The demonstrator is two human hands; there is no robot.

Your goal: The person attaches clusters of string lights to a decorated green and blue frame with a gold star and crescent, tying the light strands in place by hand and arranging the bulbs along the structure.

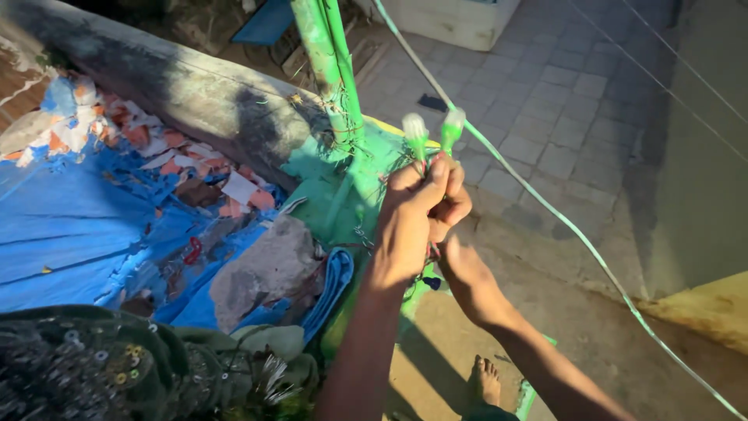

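you're mid-splice, left hand [413,214] pinching two green plugs [432,132] by the green pole [331,70], right hand [456,249] tucked behind, grip unclear; next looks like careful wire twisting.

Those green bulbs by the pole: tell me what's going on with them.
A person stands at a rooftop edge, both hands raised together. The left hand and right hand grip two small green bulbs by their bases, beside a green pole. A green cable slants down past the hands over the paved yard.
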